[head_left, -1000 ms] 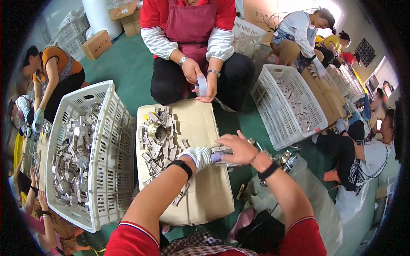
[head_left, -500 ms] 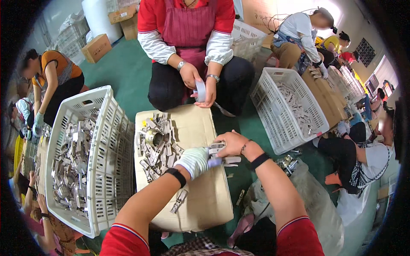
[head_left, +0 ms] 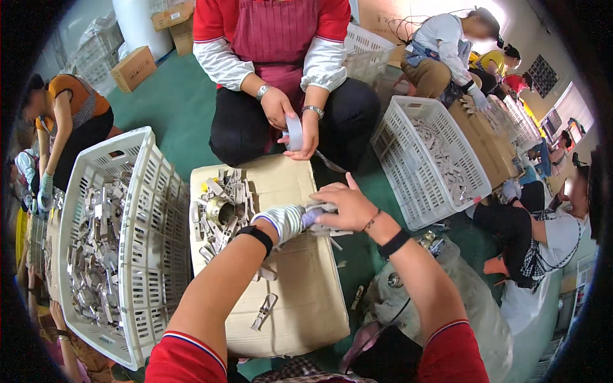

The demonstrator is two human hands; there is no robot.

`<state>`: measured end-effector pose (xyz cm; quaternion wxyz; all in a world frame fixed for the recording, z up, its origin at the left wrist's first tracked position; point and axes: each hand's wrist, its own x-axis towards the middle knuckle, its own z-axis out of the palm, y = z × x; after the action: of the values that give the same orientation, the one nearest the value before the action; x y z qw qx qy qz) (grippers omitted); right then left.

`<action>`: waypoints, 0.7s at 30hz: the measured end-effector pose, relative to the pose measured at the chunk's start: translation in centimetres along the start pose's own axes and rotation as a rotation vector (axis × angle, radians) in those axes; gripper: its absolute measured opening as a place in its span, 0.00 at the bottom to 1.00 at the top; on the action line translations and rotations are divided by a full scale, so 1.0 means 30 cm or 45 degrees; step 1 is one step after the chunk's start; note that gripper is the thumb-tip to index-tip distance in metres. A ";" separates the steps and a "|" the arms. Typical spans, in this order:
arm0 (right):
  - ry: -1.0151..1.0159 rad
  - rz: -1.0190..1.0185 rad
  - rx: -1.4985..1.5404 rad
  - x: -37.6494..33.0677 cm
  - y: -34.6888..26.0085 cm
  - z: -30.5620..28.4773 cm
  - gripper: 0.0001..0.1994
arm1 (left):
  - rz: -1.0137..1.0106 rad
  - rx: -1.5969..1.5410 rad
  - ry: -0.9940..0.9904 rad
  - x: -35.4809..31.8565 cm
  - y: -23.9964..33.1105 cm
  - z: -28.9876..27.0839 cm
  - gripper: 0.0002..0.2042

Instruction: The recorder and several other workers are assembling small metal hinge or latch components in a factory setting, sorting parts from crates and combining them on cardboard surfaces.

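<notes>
My left hand [head_left: 285, 221], in a white striped glove with purple at the fingers, reaches over the right side of a cardboard-topped work surface [head_left: 306, 287]. Its fingers are closed, and what they hold is mostly hidden. My bare right hand [head_left: 350, 207] meets it there, thumb at the gloved fingers and other fingers spread. Grey metal clips [head_left: 336, 243] poke out beneath the hands at the surface's edge. To the left lies a pile of metal clips [head_left: 239, 191] with a round metal ring [head_left: 220, 211] among them. One loose clip [head_left: 264, 311] lies nearer me.
A white crate [head_left: 137, 255] full of metal clips stands at left, another crate [head_left: 408, 159] at right. Opposite sits a person in a red apron [head_left: 274, 38] holding a tape roll [head_left: 294, 133]. A plastic bag [head_left: 466, 306] lies by my right arm. Other people work around.
My right hand has lifted its fingers and spread them, and my left hand has turned beside it. The clip seen between the hands is now mostly covered. The view has shifted slightly.
</notes>
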<state>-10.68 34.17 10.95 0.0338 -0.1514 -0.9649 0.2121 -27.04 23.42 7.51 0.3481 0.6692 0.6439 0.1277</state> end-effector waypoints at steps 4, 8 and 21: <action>0.150 -0.073 -0.199 0.009 0.001 0.061 0.31 | 0.370 -0.157 0.334 0.079 -0.113 0.074 0.25; -0.129 0.114 -0.105 0.096 0.000 -0.006 0.29 | 0.128 -0.031 0.162 0.070 -0.104 0.002 0.26; -0.648 0.248 0.217 0.334 0.211 0.001 0.26 | -0.070 0.219 0.432 0.063 0.016 -0.029 0.26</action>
<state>-18.45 42.71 8.27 -0.2176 -0.1817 -0.9019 0.3260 -26.95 25.52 7.92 0.1794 0.6476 0.7199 0.1736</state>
